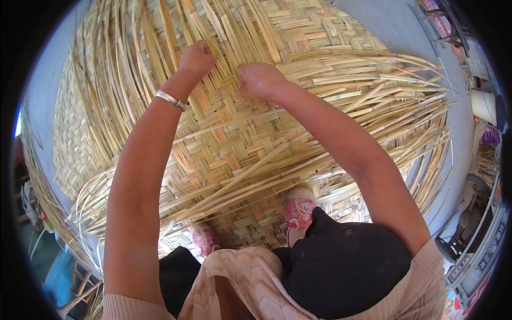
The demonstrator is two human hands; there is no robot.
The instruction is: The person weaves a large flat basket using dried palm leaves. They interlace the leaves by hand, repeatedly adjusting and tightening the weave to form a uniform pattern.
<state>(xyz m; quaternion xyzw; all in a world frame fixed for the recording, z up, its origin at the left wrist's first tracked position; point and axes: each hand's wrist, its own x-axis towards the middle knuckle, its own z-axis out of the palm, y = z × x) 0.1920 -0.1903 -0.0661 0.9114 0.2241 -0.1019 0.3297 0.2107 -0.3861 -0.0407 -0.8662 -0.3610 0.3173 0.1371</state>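
Beneath both hands lies a large woven mat (224, 144) of pale yellow-green split reed strips in a slanting twill pattern. My left hand (197, 60), with a silver bangle on its wrist, is closed at the lower part of loose lengthwise reed strips (152, 48) that run toward the far edge. A short way to its right, my right hand (261, 81) is closed too, its fingers curled against reed strips at the woven edge. The fingertips of both hands are mostly hidden. Long loose crosswise strips (368, 80) stick out to the right of my right hand.
My feet in pink patterned slippers (300, 208) rest on the mat. Loose strips (256, 173) lie across it before them. Grey floor (394, 24) surrounds the mat. At the right stand a white bucket (482, 106) and a small wheeled vehicle (477, 234); a blue object (58, 274) is at lower left.
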